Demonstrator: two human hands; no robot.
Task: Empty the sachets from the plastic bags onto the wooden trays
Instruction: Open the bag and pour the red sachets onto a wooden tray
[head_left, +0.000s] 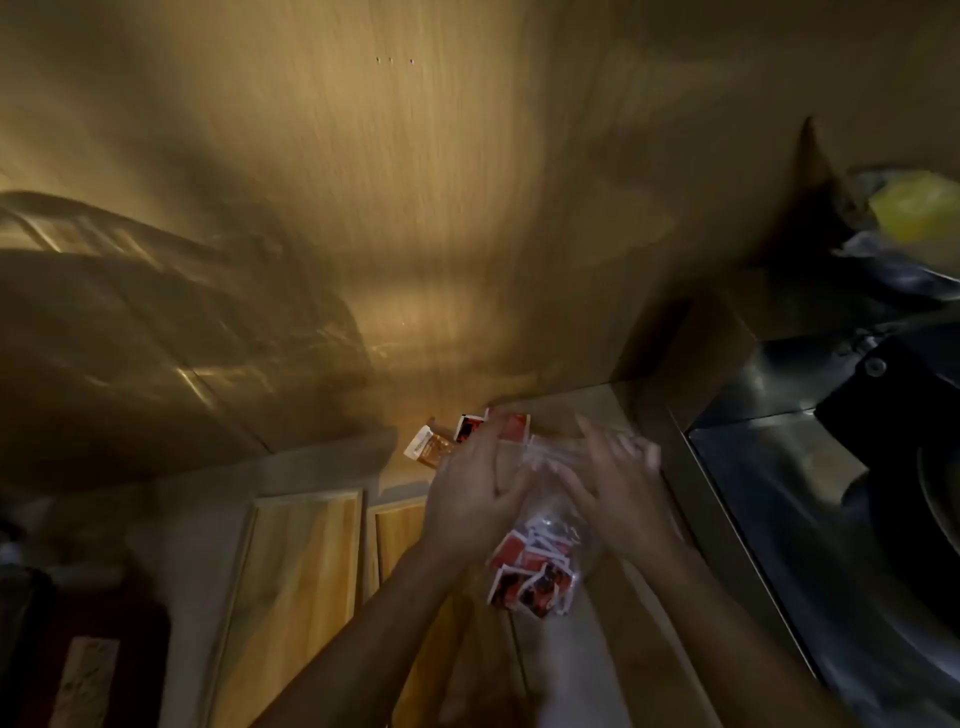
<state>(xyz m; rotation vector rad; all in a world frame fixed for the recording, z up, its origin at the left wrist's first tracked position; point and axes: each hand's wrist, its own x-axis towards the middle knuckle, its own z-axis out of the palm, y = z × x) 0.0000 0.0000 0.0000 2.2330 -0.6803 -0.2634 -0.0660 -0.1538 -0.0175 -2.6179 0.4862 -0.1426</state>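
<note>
Holding plastic bag (540, 519) of sachets (530, 566) | loose sachets (467, 434) beyond | wooden trays (296, 582) below

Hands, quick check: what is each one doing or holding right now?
Left hand: closed on the clear plastic bag of red sachets.
Right hand: on the same bag, fingers spread; motion blur hides whether it grips.

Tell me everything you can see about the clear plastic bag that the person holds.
The plastic bag is thin, clear and crinkled, blurred by motion. Its upper end is held between the left hand and the right hand. Red, white and black sachets sit bunched in its lower end, nearer the camera. It hangs above a wooden tray, beside more sachets lying behind the hands.
</note>
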